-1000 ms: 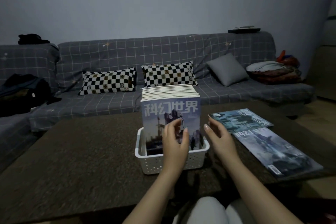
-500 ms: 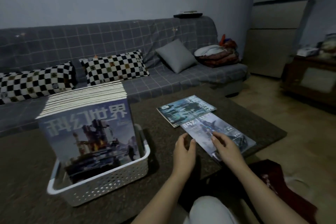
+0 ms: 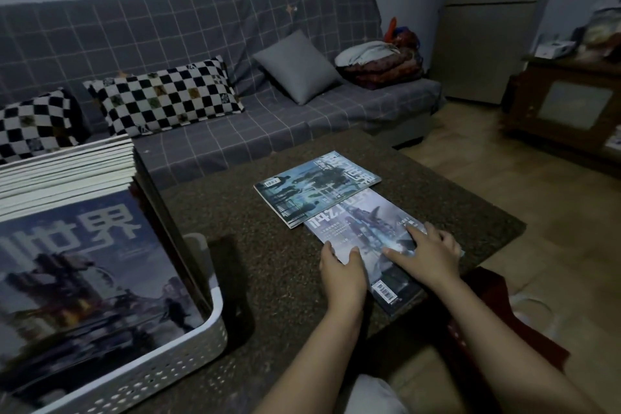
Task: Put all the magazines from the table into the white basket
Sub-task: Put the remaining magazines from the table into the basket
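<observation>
Two magazines lie flat on the dark table [image 3: 285, 279]. The nearer magazine [image 3: 363, 228] has a pale blue cover and sits by the table's front right edge. My left hand [image 3: 341, 270] touches its left edge with thumb and fingers curled over it. My right hand [image 3: 425, 254] rests flat on its cover, fingers spread. The farther magazine [image 3: 316, 188], teal, lies just behind, its near edge tucked under the nearer one. At the left stands the white basket [image 3: 151, 376], with several magazines [image 3: 77, 245] upright in it.
A grey checked sofa [image 3: 235, 27] with checkered pillows [image 3: 168, 94] and a grey cushion [image 3: 295, 67] runs behind the table. A wooden cabinet [image 3: 568, 104] stands at the right across bare floor. A dark red thing [image 3: 504, 319] lies below the table's right front corner.
The view swung right, away from the basket. Both hands left the magazine standing in the basket and came down onto the nearer flat magazine on the table.
</observation>
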